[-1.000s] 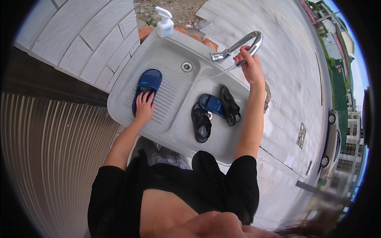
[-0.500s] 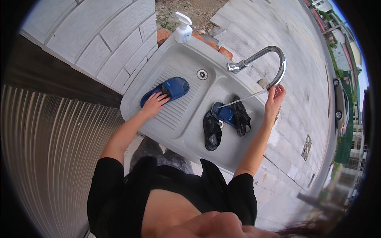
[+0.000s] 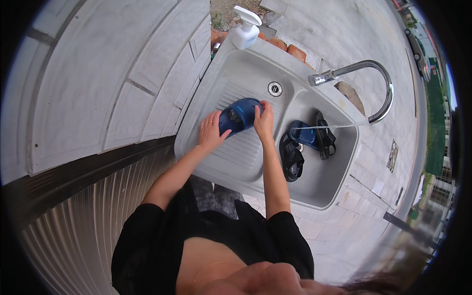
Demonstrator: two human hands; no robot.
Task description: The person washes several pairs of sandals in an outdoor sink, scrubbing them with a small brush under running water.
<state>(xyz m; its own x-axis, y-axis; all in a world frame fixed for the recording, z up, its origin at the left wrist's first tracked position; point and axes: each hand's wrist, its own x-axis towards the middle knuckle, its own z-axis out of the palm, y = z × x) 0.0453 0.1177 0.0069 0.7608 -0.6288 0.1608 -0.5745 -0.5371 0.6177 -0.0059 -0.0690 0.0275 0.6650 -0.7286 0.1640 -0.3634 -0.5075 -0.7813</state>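
while water runs, left hand (image 3: 210, 132) and right hand (image 3: 264, 122) grip blue slipper (image 3: 239, 114).

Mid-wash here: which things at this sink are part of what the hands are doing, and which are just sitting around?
In hand:
- blue slipper on the ribbed drainboard, left hand and right hand on its two sides
- sink
- tap, running into the basin
- slippers in the basin, blue and black

Lying about:
- white pump bottle at the sink's far corner
- bricks behind the sink

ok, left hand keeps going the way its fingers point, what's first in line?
The blue slipper: the left hand already touches its near end. Past that, probably the sink back wall; depth is unclear.
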